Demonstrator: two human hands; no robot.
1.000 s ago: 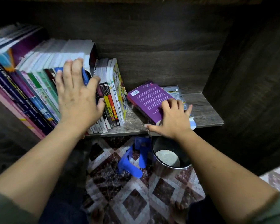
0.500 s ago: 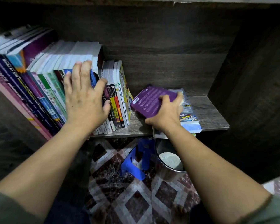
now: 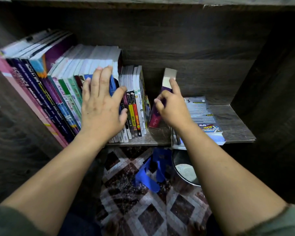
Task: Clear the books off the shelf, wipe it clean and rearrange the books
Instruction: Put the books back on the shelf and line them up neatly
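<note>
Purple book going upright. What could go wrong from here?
1. The purple book stands at the end of the row, held only by the right hand; released, it may topple.
2. The left hand presses the row; lifted, it might slump into the gap.
3. The flat book overhangs the shelf edge above the bin; the right forearm could nudge it off.

Dark wood-grain shelf board (image 3: 235, 123): row of upright colourful-spined books (image 3: 61, 92), left; purple paperback book (image 3: 154, 116) standing just beside; glossy white-blue workbook (image 3: 199, 113) flat, right, overhanging front edge.
</note>
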